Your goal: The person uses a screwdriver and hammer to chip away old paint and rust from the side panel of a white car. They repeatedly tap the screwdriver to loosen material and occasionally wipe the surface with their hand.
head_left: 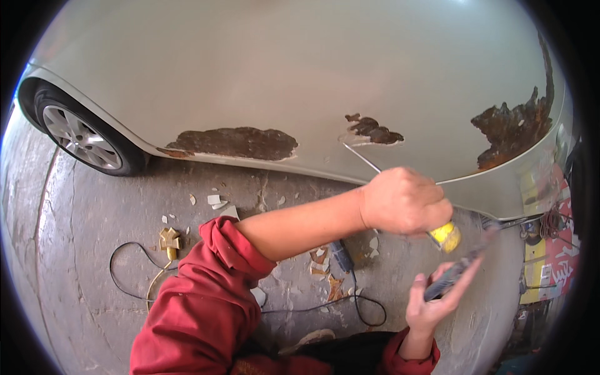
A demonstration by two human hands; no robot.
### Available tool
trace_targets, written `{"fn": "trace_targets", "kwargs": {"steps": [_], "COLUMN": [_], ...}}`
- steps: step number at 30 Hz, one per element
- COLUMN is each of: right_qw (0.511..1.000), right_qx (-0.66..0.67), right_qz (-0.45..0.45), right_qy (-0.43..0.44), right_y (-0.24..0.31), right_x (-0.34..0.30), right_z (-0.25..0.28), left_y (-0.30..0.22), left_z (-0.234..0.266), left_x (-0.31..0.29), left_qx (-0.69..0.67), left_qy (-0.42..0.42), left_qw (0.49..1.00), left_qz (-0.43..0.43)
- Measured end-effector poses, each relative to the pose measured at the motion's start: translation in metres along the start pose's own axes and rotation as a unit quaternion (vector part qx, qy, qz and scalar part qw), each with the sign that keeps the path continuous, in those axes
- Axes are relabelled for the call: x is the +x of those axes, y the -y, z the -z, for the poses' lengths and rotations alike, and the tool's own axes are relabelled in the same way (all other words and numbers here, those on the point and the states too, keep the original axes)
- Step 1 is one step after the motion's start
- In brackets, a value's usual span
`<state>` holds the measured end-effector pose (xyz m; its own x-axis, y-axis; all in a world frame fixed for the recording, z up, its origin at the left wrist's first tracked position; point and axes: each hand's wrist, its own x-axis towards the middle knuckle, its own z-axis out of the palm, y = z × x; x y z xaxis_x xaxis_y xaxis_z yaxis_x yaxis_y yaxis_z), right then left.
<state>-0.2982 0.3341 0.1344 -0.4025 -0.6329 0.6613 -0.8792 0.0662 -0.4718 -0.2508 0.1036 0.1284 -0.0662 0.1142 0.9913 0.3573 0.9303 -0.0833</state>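
Left hand (406,200) clamped on yellow-handled tool (445,236) pointed at car panel (312,75); right hand (431,307) gripping dark tool (455,274).

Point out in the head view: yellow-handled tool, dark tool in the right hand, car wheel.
Yellow-handled tool (446,237): head view, on the yellow handle.
Dark tool (451,279): head view, on its dark body.
Car wheel (85,140): head view, on the silver rim, near its centre.
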Motion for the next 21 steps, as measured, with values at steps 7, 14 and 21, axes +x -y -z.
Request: {"fn": "trace_targets", "kwargs": {"steps": [7,14,21], "right_qw": [0.977,0.992,0.995], "right_qx": [0.192,-0.079,0.053], "right_qz": [0.052,0.097,0.012], "right_qy": [-0.071,-0.005,-0.081], "right_y": [0.012,-0.010,-0.009], "right_x": [0.017,0.011,0.010], "right_z": [0.009,0.004,0.009], "left_y": [0.003,0.019,-0.006], "left_z": [-0.003,-0.003,-0.003], "left_x": [-0.011,-0.045,-0.015], "left_qx": [-0.003,-0.001,-0.002], "left_qy": [0.029,0.083,0.037], "left_qw": [0.998,0.988,0.999], "left_qz": [0.051,0.133,0.028]}}
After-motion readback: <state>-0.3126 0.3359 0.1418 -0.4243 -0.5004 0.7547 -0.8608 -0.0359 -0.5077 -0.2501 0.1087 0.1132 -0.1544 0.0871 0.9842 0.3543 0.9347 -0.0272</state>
